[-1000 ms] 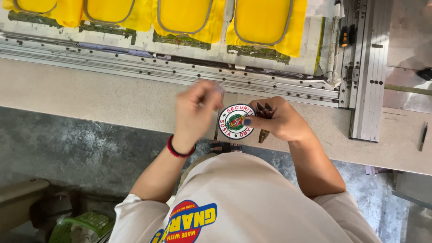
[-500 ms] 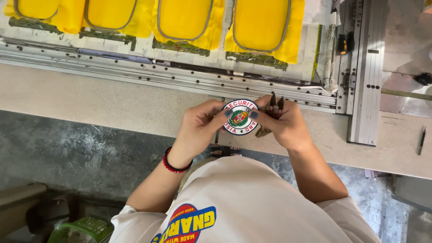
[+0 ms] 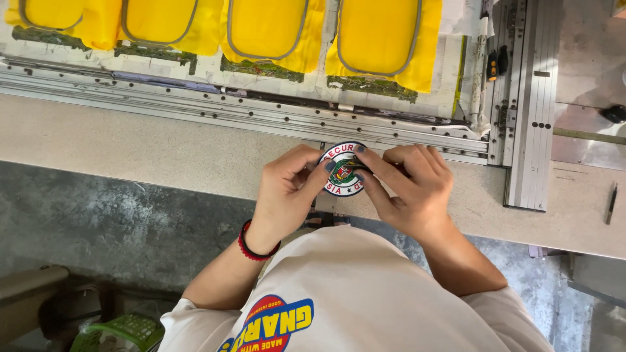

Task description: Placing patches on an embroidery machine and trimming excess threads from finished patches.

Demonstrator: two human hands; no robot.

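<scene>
A round embroidered patch [image 3: 342,171], white-rimmed with a green and red centre, is held above the front of the beige worktable [image 3: 130,153]. My left hand [image 3: 287,192] pinches its left edge, a red band on that wrist. My right hand [image 3: 407,186] grips its right edge, fingers laid across the face, and covers part of the patch. Whether the small dark tool seen earlier is still under my right fingers is hidden.
Several yellow fabric pieces [image 3: 267,29] in grey hoops lie along the far side on a metal rail frame [image 3: 248,114]. A vertical metal rail [image 3: 531,104] stands at the right. A dark pen-like object [image 3: 611,202] lies at the far right edge. A green basket [image 3: 120,329] sits on the floor.
My left hand came in from the left and took hold of the patch. Both hands moved up toward the rail with it.
</scene>
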